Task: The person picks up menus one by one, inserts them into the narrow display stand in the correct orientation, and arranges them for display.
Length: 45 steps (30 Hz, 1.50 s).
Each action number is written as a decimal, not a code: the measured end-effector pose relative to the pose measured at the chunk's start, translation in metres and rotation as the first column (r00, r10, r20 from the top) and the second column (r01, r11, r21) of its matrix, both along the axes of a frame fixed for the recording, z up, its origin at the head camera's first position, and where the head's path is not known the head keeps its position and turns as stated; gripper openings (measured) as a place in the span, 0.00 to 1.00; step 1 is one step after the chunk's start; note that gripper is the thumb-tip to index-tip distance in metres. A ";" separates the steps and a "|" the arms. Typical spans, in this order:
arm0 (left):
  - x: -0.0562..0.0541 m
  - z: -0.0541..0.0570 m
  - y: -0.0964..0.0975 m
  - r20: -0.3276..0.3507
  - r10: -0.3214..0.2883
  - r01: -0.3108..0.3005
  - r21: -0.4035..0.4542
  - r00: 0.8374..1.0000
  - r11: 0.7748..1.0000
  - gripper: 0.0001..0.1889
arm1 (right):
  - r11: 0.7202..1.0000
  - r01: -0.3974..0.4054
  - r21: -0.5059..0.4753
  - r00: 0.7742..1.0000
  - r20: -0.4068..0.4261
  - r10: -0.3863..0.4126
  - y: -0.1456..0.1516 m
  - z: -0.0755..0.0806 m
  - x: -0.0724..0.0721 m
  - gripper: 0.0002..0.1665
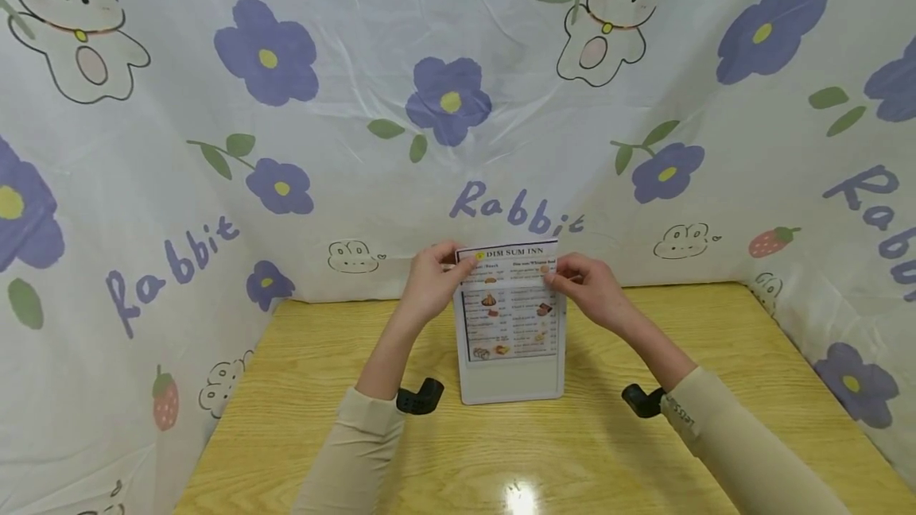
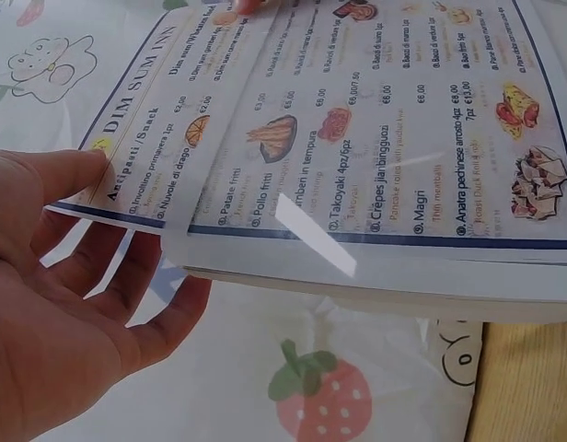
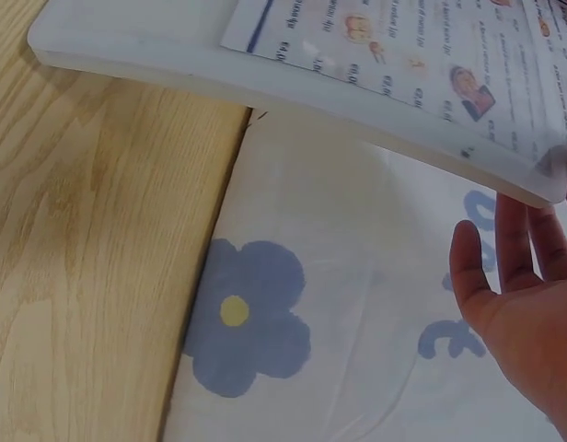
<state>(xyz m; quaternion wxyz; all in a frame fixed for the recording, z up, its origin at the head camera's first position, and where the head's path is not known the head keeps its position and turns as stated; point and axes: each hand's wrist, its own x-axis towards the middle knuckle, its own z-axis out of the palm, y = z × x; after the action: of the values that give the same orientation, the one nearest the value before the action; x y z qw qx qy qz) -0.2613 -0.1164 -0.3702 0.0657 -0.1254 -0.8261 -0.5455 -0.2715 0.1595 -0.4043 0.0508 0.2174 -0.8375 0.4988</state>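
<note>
A printed menu sheet headed "DIM SUM INN" sits partly inside an upright clear holder with a white border, its upper part standing out above the holder's top edge. My left hand pinches the sheet's top left corner, thumb on the front and fingers behind, as the left wrist view shows. At the opposite top corner my right hand pinches the sheet, thumb in front. In the left wrist view, the little finger of my left hand is close by the holder's edge. Bare holder shows below the printed sheet.
The holder stands on a yellowish wooden table. A white cloth with purple flowers, rabbits and lettering hangs behind the table and along both sides. Black wrist mounts project from both forearms.
</note>
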 end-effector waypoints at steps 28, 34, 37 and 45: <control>0.000 -0.029 -0.001 -0.043 -0.004 0.003 -0.027 0.999 1.000 0.07 | 1.000 0.017 -0.026 1.000 -0.017 -0.017 0.003 0.011 -0.001 0.10; 0.002 -0.032 0.000 -0.037 0.005 -0.005 -0.008 0.999 1.000 0.07 | 1.000 0.017 -0.024 1.000 -0.023 -0.017 0.003 0.010 -0.001 0.09; 0.002 -0.032 0.000 -0.034 0.010 -0.010 -0.004 0.999 1.000 0.07 | 1.000 0.015 -0.027 1.000 -0.021 -0.016 0.002 0.010 -0.002 0.08; 0.004 -0.031 -0.001 -0.013 0.016 -0.016 -0.005 1.000 1.000 0.08 | 1.000 0.014 -0.028 1.000 -0.021 -0.014 0.002 0.008 -0.001 0.08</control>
<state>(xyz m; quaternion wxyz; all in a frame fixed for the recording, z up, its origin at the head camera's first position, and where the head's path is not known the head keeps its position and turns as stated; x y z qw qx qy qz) -0.2575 -0.1169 -0.4008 0.0752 -0.1224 -0.8281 -0.5419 -0.2729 0.1615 -0.3961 0.0660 0.2160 -0.8313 0.5078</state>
